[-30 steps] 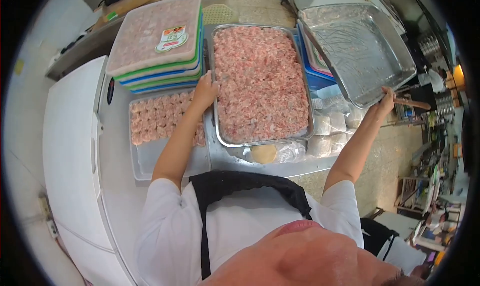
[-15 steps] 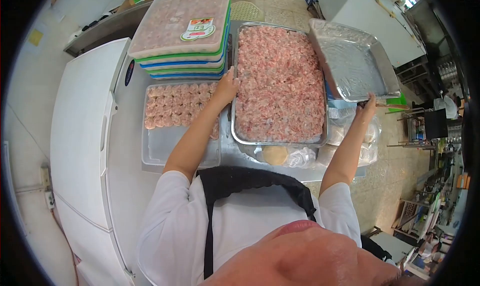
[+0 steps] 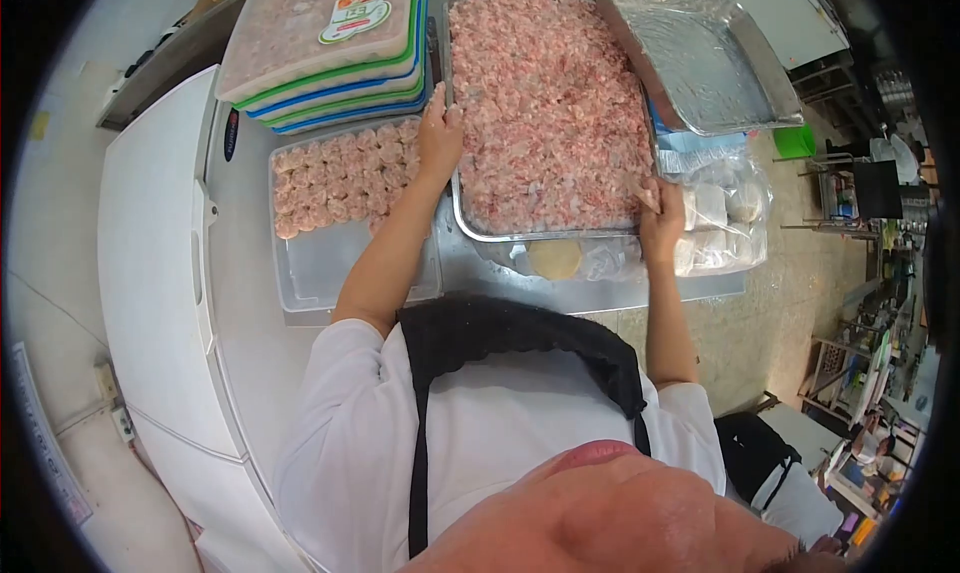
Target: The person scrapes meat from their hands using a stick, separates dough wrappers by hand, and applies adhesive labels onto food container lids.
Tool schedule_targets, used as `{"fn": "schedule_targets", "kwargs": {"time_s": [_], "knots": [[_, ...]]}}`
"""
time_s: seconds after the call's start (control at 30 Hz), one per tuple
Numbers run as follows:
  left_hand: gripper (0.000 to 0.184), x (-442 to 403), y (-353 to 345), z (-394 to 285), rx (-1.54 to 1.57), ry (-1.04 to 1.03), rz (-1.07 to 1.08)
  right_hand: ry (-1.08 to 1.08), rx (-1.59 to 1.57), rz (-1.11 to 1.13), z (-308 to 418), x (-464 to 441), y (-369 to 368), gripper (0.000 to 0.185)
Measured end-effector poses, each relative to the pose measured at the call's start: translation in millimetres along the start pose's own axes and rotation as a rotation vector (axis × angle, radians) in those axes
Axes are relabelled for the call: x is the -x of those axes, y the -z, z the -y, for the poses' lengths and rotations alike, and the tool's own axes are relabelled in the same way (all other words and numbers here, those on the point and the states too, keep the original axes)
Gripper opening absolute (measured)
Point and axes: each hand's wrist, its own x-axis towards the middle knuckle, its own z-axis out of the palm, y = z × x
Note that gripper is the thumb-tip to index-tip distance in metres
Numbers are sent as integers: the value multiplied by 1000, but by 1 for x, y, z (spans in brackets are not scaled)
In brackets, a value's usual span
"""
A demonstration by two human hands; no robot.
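1. The big metal tray (image 3: pixel 548 123), full of chopped pink meat, sits on the counter (image 3: pixel 620 291), right in front of the person.
2. Its long sides run away from the person, and one short end faces the person's body.
3. The left hand (image 3: pixel 440 141) is on the tray's left long side. Its fingers touch the rim, but one cannot tell if they pinch it.
4. The right hand (image 3: pixel 662 218) is on the right long side, near the closest corner. Its fingers pinch the rim there. So the tray lies between the two hands.
5. A smeared metal pan (image 3: pixel 705 63) tilts over the tray's far right corner and gets in the way there.
6. A tall stack of boxes (image 3: pixel 320 68) stands just left of the tray. Nearer, a clear box (image 3: pixel 325 273) holds rows of meat lumps.
7. Plastic bags (image 3: pixel 722 218) with pale things inside lie beside the right hand.
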Motion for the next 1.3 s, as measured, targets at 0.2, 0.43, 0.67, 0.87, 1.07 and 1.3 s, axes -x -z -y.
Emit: {"fn": "schedule_targets", "kwargs": {"time_s": [0.2,0.43,0.67,0.87,1.07,1.3], "knots": [[46,-6,-1,1,38,28,-35,-116,-42,-146,1,6,-22,16],[46,-28,-11,11,-7,-103,-53,-38,96,-127,-4,4,-26,15],[43,-3,29,1,-303,-180,130,-18,-76,217,35,-15,-3,27],[26,102,78,-88,-28,-461,371,-22,-81,563,81,-60,-8,22],[21,152,55,-72,98,-562,770,164,-143,626,61,-80,-51,29],[22,132,75,-89,62,-483,616,135,-89,485,71,-83,-9,27]]}}
